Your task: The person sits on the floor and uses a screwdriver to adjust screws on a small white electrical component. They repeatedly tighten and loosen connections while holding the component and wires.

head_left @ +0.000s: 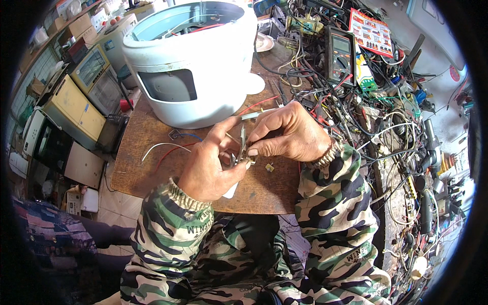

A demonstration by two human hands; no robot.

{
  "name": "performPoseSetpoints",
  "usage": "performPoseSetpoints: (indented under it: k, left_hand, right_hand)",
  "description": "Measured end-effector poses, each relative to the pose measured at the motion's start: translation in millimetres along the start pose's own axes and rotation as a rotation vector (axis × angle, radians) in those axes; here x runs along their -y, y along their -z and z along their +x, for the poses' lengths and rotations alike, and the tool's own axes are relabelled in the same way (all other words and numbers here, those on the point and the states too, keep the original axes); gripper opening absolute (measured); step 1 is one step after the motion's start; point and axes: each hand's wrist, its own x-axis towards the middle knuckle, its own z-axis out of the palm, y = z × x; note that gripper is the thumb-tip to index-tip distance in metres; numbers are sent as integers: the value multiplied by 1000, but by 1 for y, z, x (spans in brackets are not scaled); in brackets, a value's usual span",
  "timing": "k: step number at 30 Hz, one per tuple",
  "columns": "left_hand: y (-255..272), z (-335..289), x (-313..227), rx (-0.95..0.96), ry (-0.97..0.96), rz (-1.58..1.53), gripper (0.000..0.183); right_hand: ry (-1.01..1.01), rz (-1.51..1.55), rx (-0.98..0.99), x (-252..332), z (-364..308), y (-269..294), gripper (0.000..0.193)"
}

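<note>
My left hand (pixel 209 165) is closed around a small part with a thin metallic strip (pixel 243 140) sticking up from it. From the other side my right hand (pixel 292 133) pinches the same part between thumb and fingertips. The fingers cover most of the part, so its exact kind is unclear. Just right of the fingertips, a tiny yellowish-white component (pixel 270 167) lies on the wooden table (pixel 239 205). White, red and blue wires (pixel 161 145) come out beside my left hand. Behind both hands stands a white rounded appliance housing (pixel 203 76) with an open top and a dark window.
A multimeter (pixel 340 53) sits among tangled cables (pixel 325 96) and tools heaped along the right. Shelves at the left hold boxes and a yellow-fronted cabinet (pixel 76 109). Part of another person in dark patterned clothing (pixel 56 239) shows at the lower left.
</note>
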Motion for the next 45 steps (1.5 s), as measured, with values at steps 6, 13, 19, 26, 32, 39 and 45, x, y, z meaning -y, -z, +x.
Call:
performPoseSetpoints:
  k: [6,13,19,26,32,39,45]
  left_hand:
    - [1,-1,-4,-6,29,-8,79]
    - [-1,-1,-3,2,16,-14,79]
    - [-2,-2,3,3,36,-109,79]
    - [-2,-1,2,-5,35,-55,80]
    - [0,0,0,18,24,-44,80]
    - [1,-1,-3,16,38,-26,80]
    - [-1,2,-3,25,11,-85,78]
  right_hand:
    - [-131,48,14,2,0,2,17]
    - [-39,85,52,-10,-1,1,14]
    - [-65,136,71,-9,2,0,13]
    - [-16,19,30,-10,0,-2,11]
    - [-15,86,59,-8,-1,-1,10]
    - [-195,321,116,-15,1,-2,7]
    - [-75,382,119,-25,0,-1,7]
